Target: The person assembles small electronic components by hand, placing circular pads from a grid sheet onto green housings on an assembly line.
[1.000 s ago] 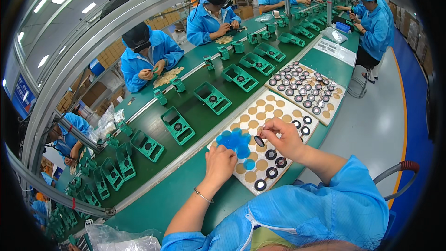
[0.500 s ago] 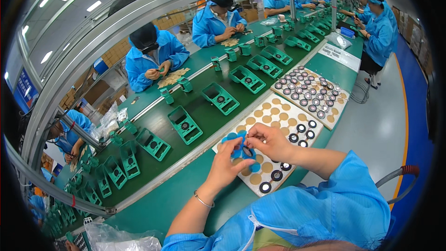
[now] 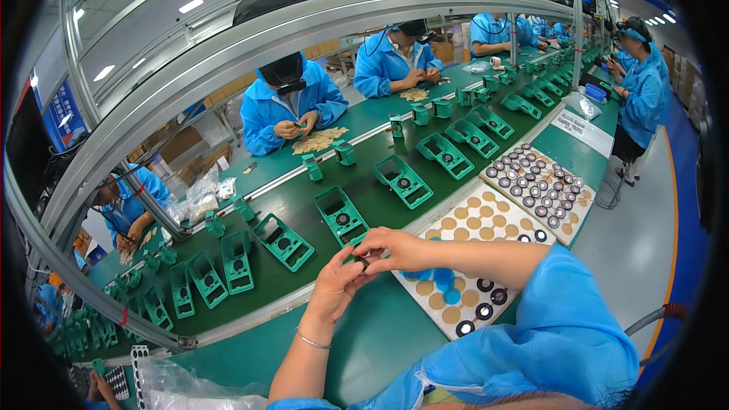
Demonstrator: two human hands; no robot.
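Note:
Both hands meet over the left edge of a white board with round tan recesses. Between my left hand (image 3: 332, 282) and my right hand (image 3: 396, 250) is a small dark round part (image 3: 362, 263), pinched in the fingertips and partly hidden. Just right of the fingers, several thin blue discs (image 3: 443, 279) lie overlapping on the board (image 3: 440, 318). Along its right side sit black ring-shaped parts (image 3: 484, 310) with pale centres. My right forearm crosses above the board and hides part of it.
Green plastic housings (image 3: 284, 242) line the dark green conveyor (image 3: 304, 277) ahead. A second board holds many dark round parts (image 3: 530, 201). Co-workers in blue (image 3: 292, 102) work across the line. A metal frame bar (image 3: 334, 9) spans overhead; plastic bags (image 3: 194, 391) lie lower left.
Both hands have moved left from over the board to its left edge, with the small dark round part. The blue discs, at the fingers before, now lie apart from them on the board. The view has shifted.

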